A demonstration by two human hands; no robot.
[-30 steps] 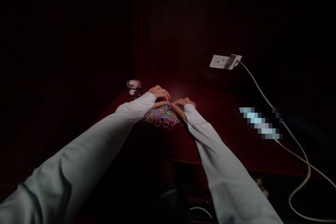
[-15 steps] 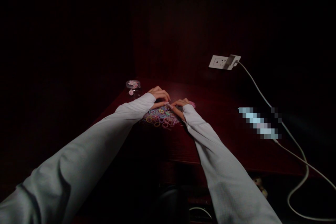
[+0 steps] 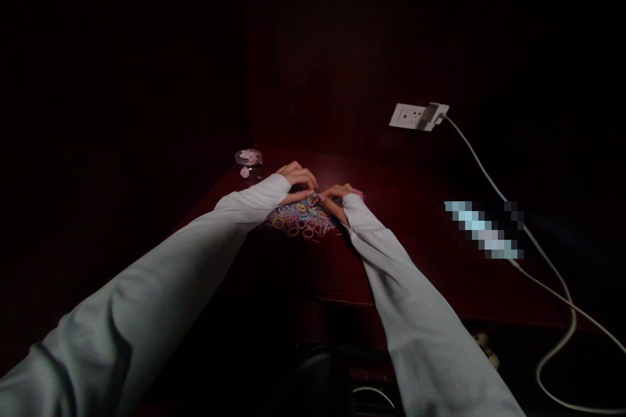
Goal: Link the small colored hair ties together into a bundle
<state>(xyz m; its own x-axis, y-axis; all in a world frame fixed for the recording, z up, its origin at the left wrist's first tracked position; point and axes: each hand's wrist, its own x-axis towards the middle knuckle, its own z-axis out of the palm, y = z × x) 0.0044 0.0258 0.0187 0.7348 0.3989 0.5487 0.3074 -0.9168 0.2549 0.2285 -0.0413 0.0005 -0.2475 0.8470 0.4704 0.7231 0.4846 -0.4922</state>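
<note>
A heap of small hair ties (image 3: pixel 304 224) in yellow, pink, purple and blue lies on the dark red table. Over its far left edge is my left hand (image 3: pixel 296 181), thumb and fingertips bent together in a pinch. My right hand (image 3: pixel 336 198) comes in from the right, its thumb and forefinger also pinched, the tips meeting those of the left. Something small seems to be between the fingertips, too dim to make out. Part of the heap is covered by my hands, and a pink bit (image 3: pixel 359 195) shows beyond the right one.
A clear round container (image 3: pixel 248 158) with pink pieces stands at the table's far left, a pink piece (image 3: pixel 244 172) beside it. On the right lies a blurred-out device (image 3: pixel 482 229) with a white cable (image 3: pixel 542 259). A charger (image 3: pixel 432 116) sits in the wall socket (image 3: pixel 405 116).
My right thumb and fingertips have shifted very slightly against the left ones. Otherwise the hands and the heap of hair ties look the same.
</note>
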